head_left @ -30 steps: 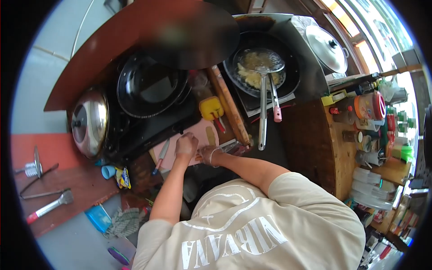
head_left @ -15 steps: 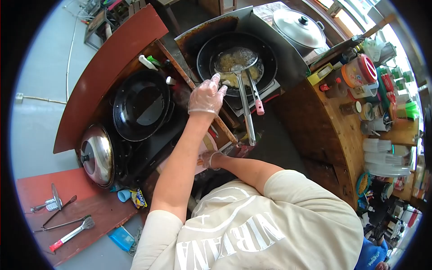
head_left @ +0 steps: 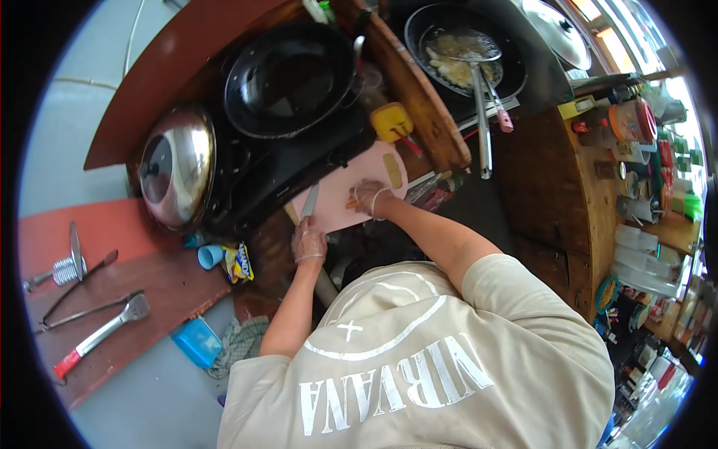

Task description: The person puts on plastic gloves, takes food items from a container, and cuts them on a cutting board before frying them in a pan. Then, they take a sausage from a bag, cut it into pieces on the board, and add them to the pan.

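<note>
My left hand (head_left: 309,242), in a clear plastic glove, is closed on a knife (head_left: 310,200) at the left end of a pink cutting board (head_left: 334,215). The blade lies over the board, pointing away from me. Toward the board's right side, my gloved right hand (head_left: 368,197) has its fingers curled onto a small orange-brown piece of food (head_left: 351,203). A yellowish-green oblong piece (head_left: 392,170) lies near the far right edge of the board. Beyond, a wok (head_left: 516,78) of bubbling oil holds pale frying pieces (head_left: 456,73), with a strainer (head_left: 479,112) and a pink-handled utensil (head_left: 504,121) resting in it.
An empty-looking dark wok (head_left: 288,82) sits on the black stove, beside a lidded pan (head_left: 176,168). A yellow scraper (head_left: 392,122) lies behind the board. Tongs (head_left: 105,337) rest on the red table at left. Containers crowd the wooden counter (head_left: 553,202) at right.
My left hand has come back from above the frying wok to the cutting board and now grips the knife. The view has tilted down toward the board.
</note>
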